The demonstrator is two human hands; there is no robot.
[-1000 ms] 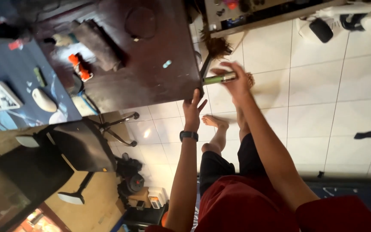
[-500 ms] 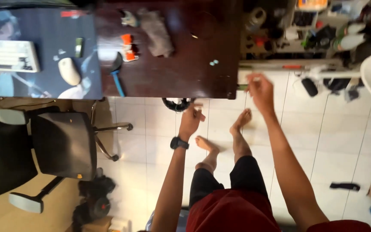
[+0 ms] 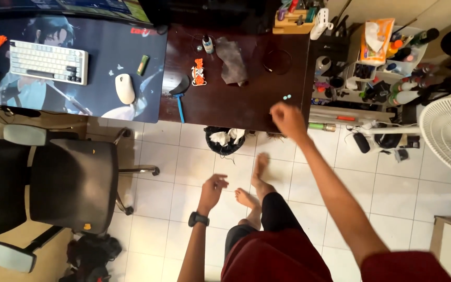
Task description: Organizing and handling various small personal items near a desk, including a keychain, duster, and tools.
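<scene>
Far to the left of our fingers sits the black office chair (image 3: 71, 183), and above it the desk mat carries a white keyboard (image 3: 48, 61) and a white mouse (image 3: 125, 88), all well apart from either hand. A small blue-handled brush (image 3: 180, 99) lies on the dark desk (image 3: 236, 104) with its long axis running from the far side toward us, its handle end at the near edge.

Our left hand (image 3: 212, 189), with a dark watch on the wrist, hangs over the tiled floor (image 3: 184, 167), fingers loosely apart and curled, holding nothing. Beyond those fingers, under the desk edge, stands a small black bin (image 3: 225, 142) with crumpled white paper in it.

Our right hand (image 3: 287, 117) is raised at the near edge of the desk, blurred; the fingers look drawn together in a loose fist, though we cannot tell whether anything is clamped inside. Just beyond its fingertips lie two small pale green bits (image 3: 286, 97) on the desk top, side by side; this hand is much nearer to them than the left. Further right of the fingers stand a cluttered shelf (image 3: 382, 78) and a white fan (image 3: 450, 133).
</scene>
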